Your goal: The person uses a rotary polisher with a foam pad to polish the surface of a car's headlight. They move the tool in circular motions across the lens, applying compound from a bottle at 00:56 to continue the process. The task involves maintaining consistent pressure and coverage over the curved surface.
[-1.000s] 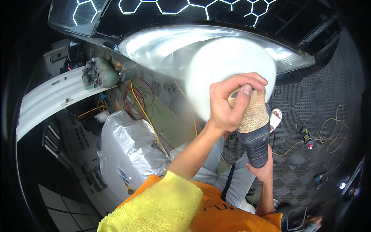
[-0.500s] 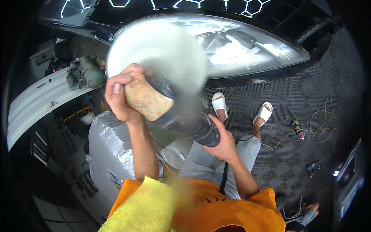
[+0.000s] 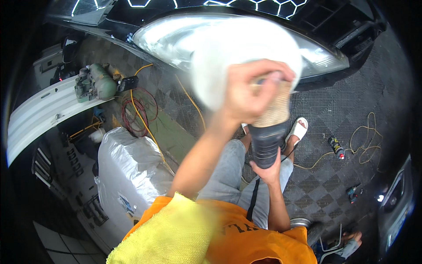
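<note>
Polisher (image 3: 267,132), its white pad (image 3: 210,72) blurred, was held before a car headlight (image 3: 165,39); from where I stood I couldn't tell whether they touched. The left hand (image 3: 249,91) had its grip curled closed over the tan-wrapped head (image 3: 277,110), while the right hand (image 3: 271,170) clasped the dark rear end (image 3: 266,152).

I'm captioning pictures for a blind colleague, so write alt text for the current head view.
A person's left hand and right hand hold a polisher, its blurred white pad hiding part of a car headlight. A yellow towel drapes over the person's orange shirt.
</note>
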The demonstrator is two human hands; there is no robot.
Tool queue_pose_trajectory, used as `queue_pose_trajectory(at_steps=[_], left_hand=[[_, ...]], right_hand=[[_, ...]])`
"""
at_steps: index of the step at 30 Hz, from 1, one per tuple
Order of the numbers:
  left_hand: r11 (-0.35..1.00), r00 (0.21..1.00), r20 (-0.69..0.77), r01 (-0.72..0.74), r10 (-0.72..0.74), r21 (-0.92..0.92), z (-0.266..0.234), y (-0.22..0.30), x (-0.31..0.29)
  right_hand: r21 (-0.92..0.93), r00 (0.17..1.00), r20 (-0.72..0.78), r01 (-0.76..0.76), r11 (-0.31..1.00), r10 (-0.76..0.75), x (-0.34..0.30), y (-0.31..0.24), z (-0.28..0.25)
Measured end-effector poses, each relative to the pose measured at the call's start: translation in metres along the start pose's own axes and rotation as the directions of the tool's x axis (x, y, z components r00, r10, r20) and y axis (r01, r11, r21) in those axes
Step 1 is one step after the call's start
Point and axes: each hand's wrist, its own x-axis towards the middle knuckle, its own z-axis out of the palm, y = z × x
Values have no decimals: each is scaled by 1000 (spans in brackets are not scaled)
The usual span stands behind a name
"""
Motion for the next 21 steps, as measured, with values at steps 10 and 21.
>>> queue_pose_trajectory(at_steps=[10,21], left_hand=[[976,993,110,-75,53,203,16,-10,-9],[954,959,-147,-206,240,217,-140,26,-89]], right_hand=[[79,999,-9,40,996,-40,3,61,27],[99,928,283,222,970,-242,49,44,130]])
